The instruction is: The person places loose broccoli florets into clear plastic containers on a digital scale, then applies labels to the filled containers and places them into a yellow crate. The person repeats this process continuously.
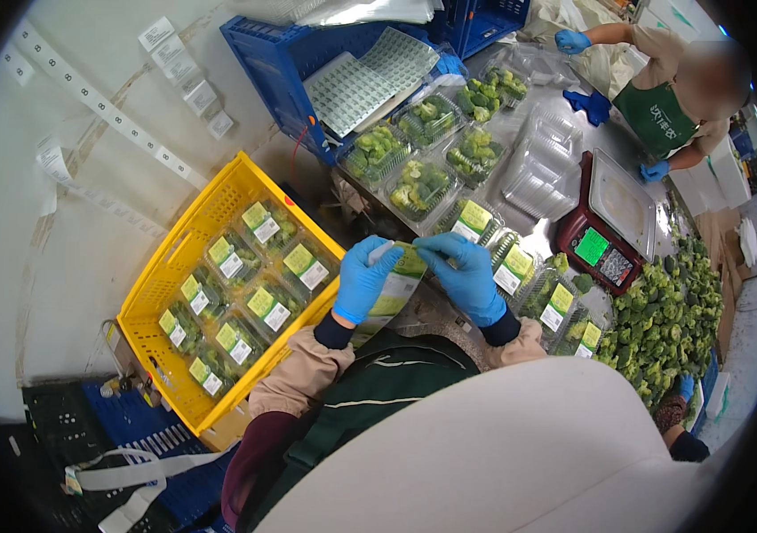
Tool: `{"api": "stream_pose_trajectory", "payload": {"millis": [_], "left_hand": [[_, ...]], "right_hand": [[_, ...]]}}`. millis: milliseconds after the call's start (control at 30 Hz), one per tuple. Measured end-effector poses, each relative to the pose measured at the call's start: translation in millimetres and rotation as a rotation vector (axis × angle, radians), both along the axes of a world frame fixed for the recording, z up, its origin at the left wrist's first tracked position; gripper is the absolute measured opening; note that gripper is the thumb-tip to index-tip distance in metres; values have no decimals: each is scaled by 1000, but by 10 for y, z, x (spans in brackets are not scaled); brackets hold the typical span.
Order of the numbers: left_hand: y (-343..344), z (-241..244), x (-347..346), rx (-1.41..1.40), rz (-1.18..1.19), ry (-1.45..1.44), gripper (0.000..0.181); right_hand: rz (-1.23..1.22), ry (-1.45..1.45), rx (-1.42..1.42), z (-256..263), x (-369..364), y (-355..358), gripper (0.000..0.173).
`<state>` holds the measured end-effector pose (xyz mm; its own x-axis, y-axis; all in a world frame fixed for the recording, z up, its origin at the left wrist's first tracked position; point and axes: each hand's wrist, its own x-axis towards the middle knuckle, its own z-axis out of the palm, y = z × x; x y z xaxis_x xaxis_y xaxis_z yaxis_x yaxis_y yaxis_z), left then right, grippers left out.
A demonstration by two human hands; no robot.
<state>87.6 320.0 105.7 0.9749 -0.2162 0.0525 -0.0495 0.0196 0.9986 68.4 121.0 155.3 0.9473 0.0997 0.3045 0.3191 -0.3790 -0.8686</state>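
Observation:
My left hand (364, 278), in a blue glove, grips a strip of green-and-white printed labels (397, 283) that hangs down in front of my apron. The fingertips of my right hand (468, 276), also gloved in blue, pinch the strip's top edge. Clear plastic clamshell boxes of broccoli with labels on their lids stand in a row to the right, among them a labelled box (512, 270) just beyond my right hand. To the left, a yellow plastic crate (152, 280) holds several more labelled broccoli boxes (268, 308).
Unlabelled broccoli boxes (422, 186) cover the metal table's far end, near a blue crate (265, 73) with label sheets (352, 93). Empty clamshells (542, 166), a digital scale (595, 246) and loose broccoli florets (662, 320) lie rightward. A co-worker (665, 106) stands across; another person's gloved hand (686, 386) touches the florets.

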Motion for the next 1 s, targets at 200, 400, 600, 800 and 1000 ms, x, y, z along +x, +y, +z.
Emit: {"api": "stream_pose_trajectory", "payload": {"millis": [200,400,600,800,1000], "left_hand": [[339,-170,17,70,-265,335,47],[669,-57,146,-89,-319,495,41],[738,-12,233,-150,-260,485,40],[559,171,348,-49,3,19,31],[415,119,561,-79,169,6,21]], "right_hand": [[-341,149,262,-407,1489,-374,22],[-380,227,-288,-1317,1903,-395,51],[-37,455,-37,-672,1452,31,65],[148,525,329,14,621,395,21],[158,67,47,250,894,465,19]]}}
